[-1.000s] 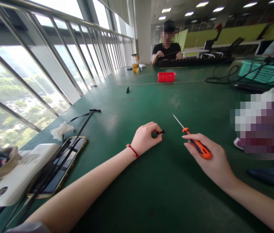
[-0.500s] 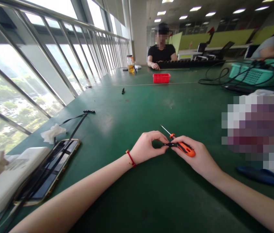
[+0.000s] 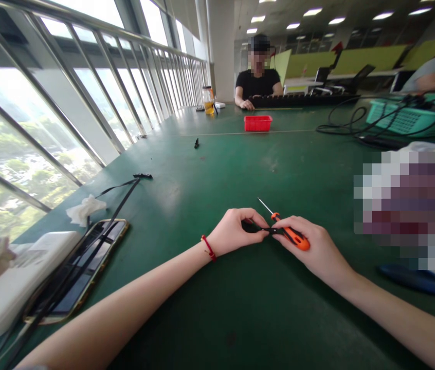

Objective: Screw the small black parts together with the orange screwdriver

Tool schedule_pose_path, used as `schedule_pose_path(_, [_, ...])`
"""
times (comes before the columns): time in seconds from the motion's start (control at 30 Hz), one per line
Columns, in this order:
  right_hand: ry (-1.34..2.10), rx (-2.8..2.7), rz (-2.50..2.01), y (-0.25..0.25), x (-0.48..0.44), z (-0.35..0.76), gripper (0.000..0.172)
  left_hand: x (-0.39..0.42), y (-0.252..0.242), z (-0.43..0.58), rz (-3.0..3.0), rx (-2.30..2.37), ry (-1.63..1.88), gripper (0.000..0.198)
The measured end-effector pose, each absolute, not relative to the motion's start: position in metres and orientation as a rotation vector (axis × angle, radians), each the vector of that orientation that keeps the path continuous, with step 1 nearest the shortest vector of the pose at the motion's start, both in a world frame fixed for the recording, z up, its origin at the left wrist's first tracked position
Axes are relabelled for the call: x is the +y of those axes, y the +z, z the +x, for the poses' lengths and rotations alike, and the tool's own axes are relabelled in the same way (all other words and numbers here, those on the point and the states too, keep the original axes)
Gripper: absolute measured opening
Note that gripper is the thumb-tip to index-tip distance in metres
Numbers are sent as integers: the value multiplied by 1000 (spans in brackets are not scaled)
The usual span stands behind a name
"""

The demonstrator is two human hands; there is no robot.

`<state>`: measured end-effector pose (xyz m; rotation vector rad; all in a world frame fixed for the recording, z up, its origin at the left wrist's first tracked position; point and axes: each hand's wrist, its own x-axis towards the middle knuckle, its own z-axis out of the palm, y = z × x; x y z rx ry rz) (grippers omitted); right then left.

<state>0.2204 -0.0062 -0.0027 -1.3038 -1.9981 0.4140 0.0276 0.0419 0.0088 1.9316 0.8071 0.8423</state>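
My left hand (image 3: 240,231), with a red cord bracelet (image 3: 208,248) at its wrist, pinches a small black part (image 3: 273,231) between thumb and fingertips. The fingertips of my right hand (image 3: 310,241) grip the other end of this part, so it spans the small gap between both hands. Tucked in the right hand is an orange and black screwdriver (image 3: 296,237), its thin metal shaft pointing up and left, away from the part. Both hands are just above the green table (image 3: 210,313). What kind of part it is cannot be made out.
At left lie a phone (image 3: 97,257), black straps (image 3: 123,200), a crumpled tissue (image 3: 85,209) and a white power strip (image 3: 28,277). Farther off are a small black piece (image 3: 196,144), a red tray (image 3: 258,123), a teal basket (image 3: 395,119) with cables, and a seated person (image 3: 258,82).
Both hands keep nearly the same pose around the black part and screwdriver. The whole view has shifted very slightly.
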Motion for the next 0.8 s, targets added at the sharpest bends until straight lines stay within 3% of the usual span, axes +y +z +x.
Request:
schedule_pose_path(0.4, [64, -2128, -1394, -5, -3, 219, 10, 41, 15, 26, 2185, 885, 997, 6])
schedule_pose_path(0.8, [192, -2050, -1249, 4, -5, 219, 6, 38, 15, 26, 2406, 845, 953, 5])
